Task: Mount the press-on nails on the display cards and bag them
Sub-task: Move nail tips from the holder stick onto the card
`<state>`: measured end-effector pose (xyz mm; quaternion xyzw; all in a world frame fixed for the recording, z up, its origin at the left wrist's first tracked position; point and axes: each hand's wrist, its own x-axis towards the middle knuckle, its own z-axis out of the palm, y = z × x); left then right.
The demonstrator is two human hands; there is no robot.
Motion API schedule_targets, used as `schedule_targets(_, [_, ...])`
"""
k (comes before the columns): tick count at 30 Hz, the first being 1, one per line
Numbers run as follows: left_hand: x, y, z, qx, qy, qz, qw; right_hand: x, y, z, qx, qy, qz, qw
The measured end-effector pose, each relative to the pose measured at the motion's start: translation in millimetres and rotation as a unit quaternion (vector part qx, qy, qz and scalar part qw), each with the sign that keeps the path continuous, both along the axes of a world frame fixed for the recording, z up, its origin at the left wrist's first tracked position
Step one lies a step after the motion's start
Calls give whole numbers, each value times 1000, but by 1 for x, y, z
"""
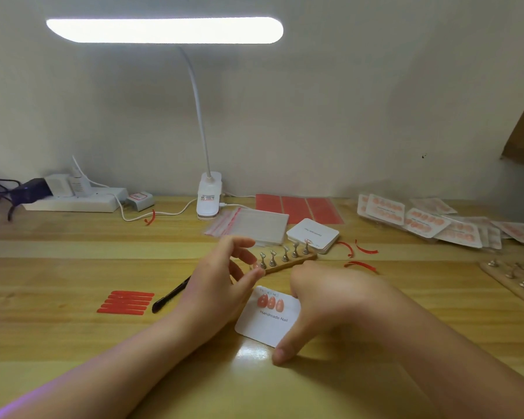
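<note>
Your left hand (pixel 224 276) is pinching a small nail (pixel 257 265) between thumb and fingertip, its other fingers spread loosely, just left of the rack (pixel 288 261) of metal stands. Your right hand (pixel 330 303) is pressing down on the card (pixel 268 322), thumb at its near edge, holding nothing. The glossy white card is lying just near and right of the nail, three peach ovals already in a row; the free spot is lying rightward.

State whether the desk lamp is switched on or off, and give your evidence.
On. The desk lamp head glows bright white along its whole bar above the wooden table.
</note>
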<state>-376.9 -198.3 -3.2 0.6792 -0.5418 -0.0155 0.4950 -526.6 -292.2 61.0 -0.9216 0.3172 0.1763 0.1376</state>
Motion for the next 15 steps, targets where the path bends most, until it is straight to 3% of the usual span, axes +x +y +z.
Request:
schedule_targets(6, [0, -2, -5, 31, 0, -19, 999, 2, -7, -4, 19, -16, 22, 999])
schedule_targets(15, [6, -3, -5, 28, 7, 18, 999, 2, -20, -24, 125, -191, 55, 972])
